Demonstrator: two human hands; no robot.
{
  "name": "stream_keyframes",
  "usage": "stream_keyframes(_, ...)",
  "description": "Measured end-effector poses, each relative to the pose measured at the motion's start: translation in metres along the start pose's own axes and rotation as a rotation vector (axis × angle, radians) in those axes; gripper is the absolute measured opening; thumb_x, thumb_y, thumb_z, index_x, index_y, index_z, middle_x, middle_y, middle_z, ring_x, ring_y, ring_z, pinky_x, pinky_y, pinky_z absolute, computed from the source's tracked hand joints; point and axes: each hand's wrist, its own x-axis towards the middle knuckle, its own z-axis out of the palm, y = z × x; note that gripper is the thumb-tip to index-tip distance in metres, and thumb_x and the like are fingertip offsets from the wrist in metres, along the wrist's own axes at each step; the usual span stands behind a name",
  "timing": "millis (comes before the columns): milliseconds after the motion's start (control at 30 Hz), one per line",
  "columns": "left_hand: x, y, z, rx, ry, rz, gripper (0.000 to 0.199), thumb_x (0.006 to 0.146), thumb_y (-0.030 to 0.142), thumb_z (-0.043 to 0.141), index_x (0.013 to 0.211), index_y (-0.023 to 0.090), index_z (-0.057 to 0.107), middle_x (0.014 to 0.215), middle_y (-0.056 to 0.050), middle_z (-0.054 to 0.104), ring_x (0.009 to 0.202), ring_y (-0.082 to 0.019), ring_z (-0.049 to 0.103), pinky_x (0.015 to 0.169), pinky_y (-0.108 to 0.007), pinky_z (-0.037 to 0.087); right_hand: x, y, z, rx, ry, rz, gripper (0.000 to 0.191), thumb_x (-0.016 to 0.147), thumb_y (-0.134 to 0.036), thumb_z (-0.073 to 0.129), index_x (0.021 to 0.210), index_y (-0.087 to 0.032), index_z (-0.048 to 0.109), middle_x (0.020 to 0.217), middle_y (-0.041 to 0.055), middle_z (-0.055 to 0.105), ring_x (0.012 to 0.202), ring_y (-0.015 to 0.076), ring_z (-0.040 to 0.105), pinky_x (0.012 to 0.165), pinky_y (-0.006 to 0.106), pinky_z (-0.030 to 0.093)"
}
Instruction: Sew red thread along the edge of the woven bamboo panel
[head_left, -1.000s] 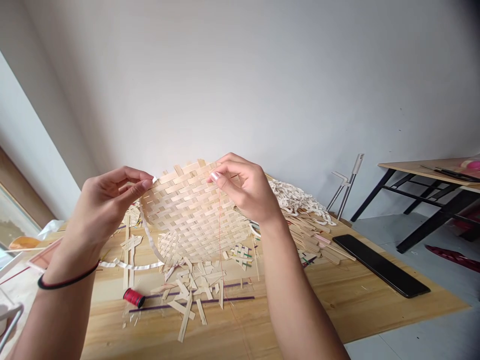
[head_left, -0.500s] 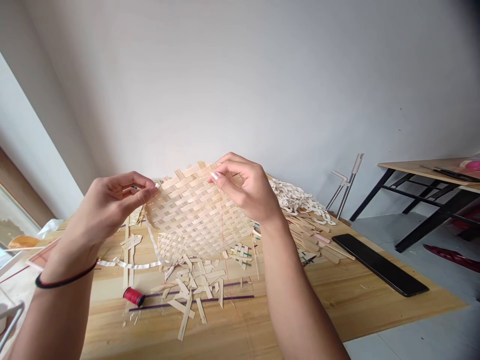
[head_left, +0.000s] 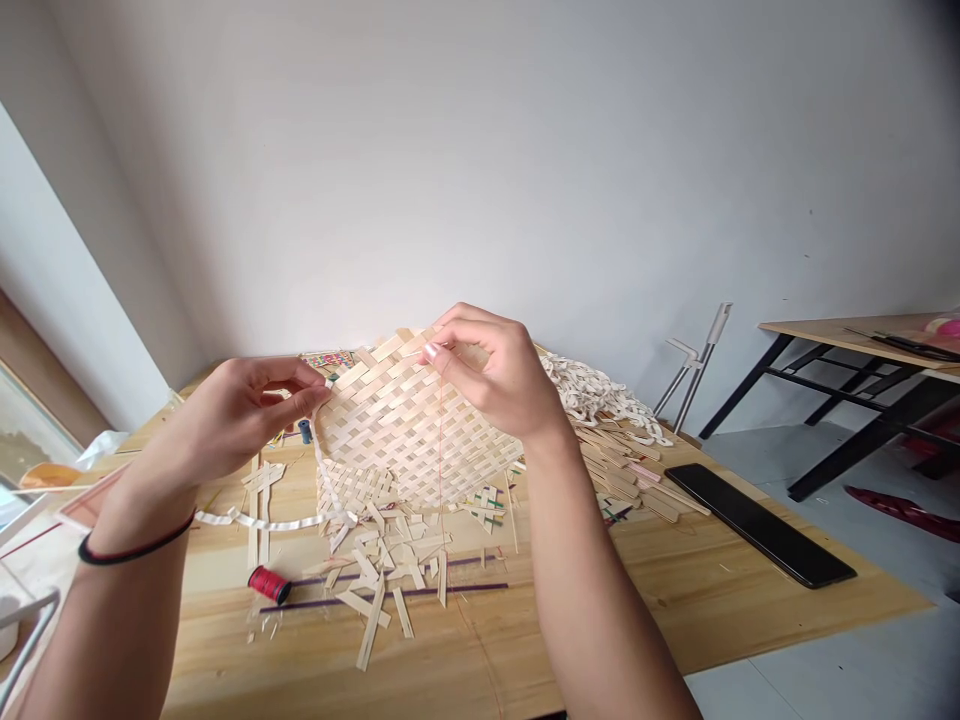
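Note:
A woven bamboo piece [head_left: 420, 430] is held up above the table, its pale strips sticking out unevenly along the top edge. My left hand [head_left: 259, 405] pinches its left edge, where a white cloth tape [head_left: 319, 450] runs down and then left across the table. At the top edge, my right hand [head_left: 495, 370] has thumb and index finger closed on the weave. A thin red thread [head_left: 441, 440] hangs from beside the right fingertips down to the table. Whether a needle sits in those fingers is too small to tell. Below lies a red thread spool [head_left: 268, 586].
Cut bamboo scraps [head_left: 382, 570] and dark purple strips [head_left: 450, 592] lie on the wooden table [head_left: 600, 630]. To the right are flat bamboo strips [head_left: 622, 470], a heap of white cord [head_left: 596, 400] and a black phone [head_left: 757, 525]. A second table [head_left: 877, 345] stands farther right.
My left hand and the woven piece's left edge have shifted slightly right, uncovering a small dark blue spool behind. My right hand stays nearly in place at the top edge.

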Motion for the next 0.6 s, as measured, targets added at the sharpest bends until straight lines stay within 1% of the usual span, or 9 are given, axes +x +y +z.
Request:
stream_keyframes(133, 0.001, 0.007, 0.001, 0.04, 0.048, -0.003, 0.034, 0.085, 0.054, 0.067, 0.079, 0.023, 0.078, 0.072, -0.003, 0.075, 0.057, -0.017, 0.059, 0.052, -0.025, 0.045, -0.001, 0.006, 0.001, -0.014, -0.029, 0.032, 0.018, 0.094, -0.022, 0.063, 0.077, -0.02, 0.07, 0.088, 0.003, 0.065, 0.082, 0.0174, 0.061, 0.079, 0.033, 0.049)
stream_keyframes(200, 0.002, 0.007, 0.001, 0.028, 0.048, 0.0, 0.032, 0.086, 0.051, 0.066, 0.078, 0.021, 0.076, 0.069, -0.003, 0.073, 0.054, -0.015, 0.058, 0.05, -0.025, 0.044, -0.001, 0.01, 0.001, -0.05, -0.039, 0.052, 0.016, 0.094, -0.022, 0.063, 0.08, -0.02, 0.071, 0.093, 0.0042, 0.066, 0.088, 0.0191, 0.062, 0.084, 0.035, 0.05)
stream_keyframes(267, 0.002, 0.003, 0.003, 0.011, 0.039, -0.023, 0.031, 0.087, 0.05, 0.066, 0.08, 0.021, 0.075, 0.07, -0.003, 0.072, 0.052, -0.015, 0.059, 0.047, -0.024, 0.043, -0.001, 0.012, 0.002, -0.137, 0.012, 0.038, 0.014, 0.093, -0.02, 0.064, 0.081, -0.02, 0.071, 0.104, 0.0064, 0.065, 0.103, 0.0229, 0.06, 0.095, 0.04, 0.047)
stream_keyframes(333, 0.003, -0.001, 0.005, -0.006, 0.037, -0.068, 0.03, 0.087, 0.05, 0.066, 0.085, 0.021, 0.075, 0.075, -0.004, 0.074, 0.051, -0.015, 0.062, 0.045, -0.025, 0.043, -0.001, 0.01, 0.003, -0.228, 0.104, 0.002, 0.014, 0.093, -0.017, 0.064, 0.081, -0.022, 0.07, 0.113, 0.0074, 0.063, 0.113, 0.026, 0.056, 0.103, 0.046, 0.043)
stream_keyframes(367, 0.003, -0.002, 0.007, -0.011, 0.037, -0.082, 0.03, 0.088, 0.05, 0.065, 0.087, 0.021, 0.075, 0.077, -0.004, 0.075, 0.052, -0.016, 0.062, 0.045, -0.025, 0.043, -0.001, 0.008, 0.005, -0.254, 0.136, -0.015, 0.014, 0.093, -0.016, 0.063, 0.081, -0.022, 0.069, 0.114, 0.0074, 0.062, 0.114, 0.0264, 0.055, 0.104, 0.047, 0.042)
stream_keyframes(433, 0.004, -0.003, 0.01, -0.008, 0.044, -0.069, 0.03, 0.089, 0.05, 0.064, 0.088, 0.022, 0.075, 0.083, -0.005, 0.077, 0.059, -0.018, 0.067, 0.051, -0.026, 0.047, 0.0, -0.001, 0.011, -0.256, 0.147, -0.043, 0.015, 0.094, -0.015, 0.062, 0.082, -0.022, 0.067, 0.11, 0.0072, 0.063, 0.11, 0.0255, 0.056, 0.101, 0.046, 0.043)
stream_keyframes(533, 0.003, 0.0, 0.013, 0.047, 0.095, 0.005, 0.028, 0.089, 0.047, 0.063, 0.088, 0.022, 0.076, 0.086, -0.005, 0.079, 0.075, -0.021, 0.07, 0.064, -0.028, 0.051, 0.0, -0.015, 0.025, -0.231, 0.083, -0.08, 0.017, 0.096, -0.014, 0.06, 0.082, -0.021, 0.064, 0.103, 0.0071, 0.065, 0.104, 0.0236, 0.058, 0.095, 0.043, 0.045)
stream_keyframes(600, 0.003, 0.004, 0.015, 0.087, 0.131, 0.023, 0.027, 0.088, 0.046, 0.064, 0.088, 0.022, 0.076, 0.086, -0.005, 0.08, 0.074, -0.021, 0.069, 0.065, -0.028, 0.049, 0.001, -0.021, 0.037, -0.236, 0.033, -0.094, 0.019, 0.097, -0.012, 0.058, 0.081, -0.021, 0.062, 0.102, 0.0069, 0.066, 0.101, 0.0229, 0.058, 0.095, 0.042, 0.045)
